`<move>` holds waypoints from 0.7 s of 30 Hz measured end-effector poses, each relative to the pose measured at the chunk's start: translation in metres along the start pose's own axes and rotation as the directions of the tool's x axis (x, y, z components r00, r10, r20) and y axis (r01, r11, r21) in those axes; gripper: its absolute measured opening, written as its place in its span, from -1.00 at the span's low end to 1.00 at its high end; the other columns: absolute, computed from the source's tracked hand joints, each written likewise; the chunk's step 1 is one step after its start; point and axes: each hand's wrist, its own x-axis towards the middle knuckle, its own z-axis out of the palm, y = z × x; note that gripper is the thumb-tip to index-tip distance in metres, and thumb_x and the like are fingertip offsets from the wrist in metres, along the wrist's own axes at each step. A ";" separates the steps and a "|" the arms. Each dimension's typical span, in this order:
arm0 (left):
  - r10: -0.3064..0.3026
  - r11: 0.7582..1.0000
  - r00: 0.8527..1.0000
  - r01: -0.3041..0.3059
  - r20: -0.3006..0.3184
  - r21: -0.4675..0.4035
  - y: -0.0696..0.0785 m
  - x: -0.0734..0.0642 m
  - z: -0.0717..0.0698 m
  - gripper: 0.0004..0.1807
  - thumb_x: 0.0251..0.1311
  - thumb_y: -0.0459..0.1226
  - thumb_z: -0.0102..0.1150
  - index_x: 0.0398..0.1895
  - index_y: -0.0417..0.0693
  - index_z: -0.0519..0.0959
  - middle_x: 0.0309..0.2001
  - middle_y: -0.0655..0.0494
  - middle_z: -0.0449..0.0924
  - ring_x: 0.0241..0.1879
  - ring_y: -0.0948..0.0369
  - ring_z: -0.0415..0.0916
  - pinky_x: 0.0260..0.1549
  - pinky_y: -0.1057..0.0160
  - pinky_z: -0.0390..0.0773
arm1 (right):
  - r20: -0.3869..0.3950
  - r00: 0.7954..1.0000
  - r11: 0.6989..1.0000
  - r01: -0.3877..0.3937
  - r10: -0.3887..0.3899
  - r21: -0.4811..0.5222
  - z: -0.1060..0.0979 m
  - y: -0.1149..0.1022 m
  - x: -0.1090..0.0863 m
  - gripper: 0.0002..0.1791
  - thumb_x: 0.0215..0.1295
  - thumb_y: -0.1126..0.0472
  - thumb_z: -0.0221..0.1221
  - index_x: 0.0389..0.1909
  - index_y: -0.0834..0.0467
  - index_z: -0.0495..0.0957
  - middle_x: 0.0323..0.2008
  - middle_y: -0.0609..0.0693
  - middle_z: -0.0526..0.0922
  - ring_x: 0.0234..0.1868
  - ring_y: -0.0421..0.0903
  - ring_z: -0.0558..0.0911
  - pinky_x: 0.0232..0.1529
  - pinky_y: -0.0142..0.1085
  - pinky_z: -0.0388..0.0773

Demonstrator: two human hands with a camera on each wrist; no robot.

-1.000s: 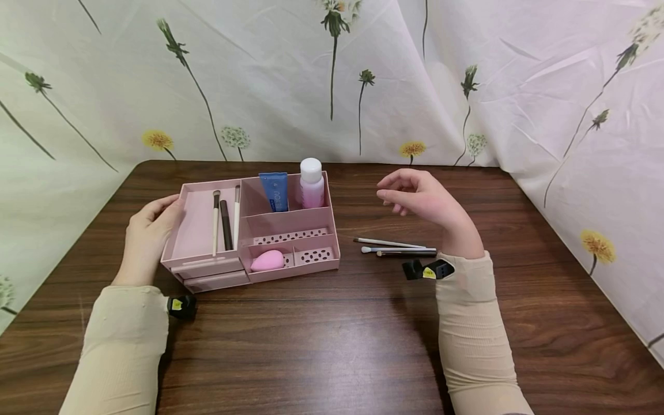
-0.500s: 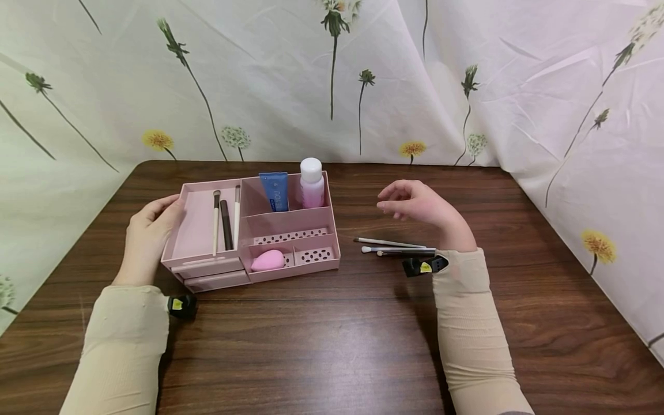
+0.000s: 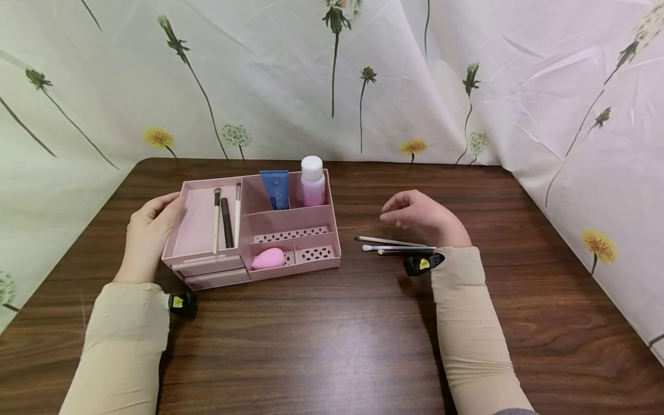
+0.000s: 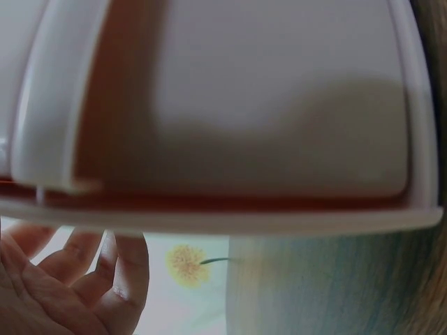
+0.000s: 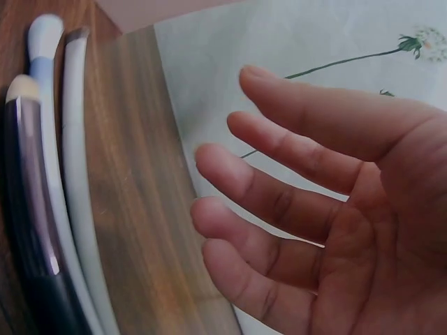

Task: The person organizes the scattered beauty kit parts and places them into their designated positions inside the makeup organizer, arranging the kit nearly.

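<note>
Above the right half of a brown wooden table (image 3: 311,346), the right hand's (image 3: 427,216) fingers are relaxed, slightly parted and loosely curved, near three makeup brushes (image 3: 399,249) lying together. The left hand's (image 3: 145,236) fingers lie loosely against the left side of a pink organizer (image 3: 194,225) holding a blue tube (image 3: 277,190), white-capped bottle (image 3: 313,189), pink sponge (image 3: 268,259) and three slim tools (image 3: 227,223).

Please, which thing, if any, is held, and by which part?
Nothing is plainly gripped: the left hand touches the left side of the pink organizer, and the right hand holds nothing.
</note>
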 end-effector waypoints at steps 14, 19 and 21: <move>-0.009 1.000 1.000 0.009 0.011 -0.003 0.001 0.001 0.000 -0.34 0.37 0.15 -0.03 0.37 -0.04 0.43 0.07 0.35 0.52 -0.14 0.52 0.33 -0.17 0.45 0.31 | 0.131 0.988 0.982 -0.052 0.077 -0.181 -0.001 0.019 0.014 -0.69 0.19 0.38 0.28 -0.05 0.39 0.55 -0.47 -0.15 0.63 -0.40 -0.20 0.53 -0.32 -0.29 0.43; -0.010 1.000 1.000 0.010 0.007 -0.004 0.001 0.001 0.000 -0.34 0.37 0.15 -0.02 0.37 -0.03 0.44 0.06 0.38 0.52 -0.13 0.52 0.32 -0.16 0.45 0.30 | 0.144 0.987 0.968 -0.037 0.074 -0.247 0.003 0.021 0.018 -0.70 0.16 0.43 0.28 -0.07 0.38 0.57 -0.47 -0.11 0.62 -0.44 -0.21 0.52 -0.34 -0.30 0.42; -0.008 1.000 1.000 0.008 0.005 -0.007 0.001 0.000 0.000 -0.34 0.36 0.15 -0.02 0.36 -0.03 0.44 0.03 0.41 0.52 -0.14 0.53 0.33 -0.17 0.46 0.30 | 0.140 0.988 0.963 -0.026 0.066 -0.270 0.005 0.022 0.020 -0.71 0.14 0.44 0.29 -0.08 0.39 0.58 -0.48 -0.11 0.60 -0.46 -0.21 0.50 -0.37 -0.31 0.42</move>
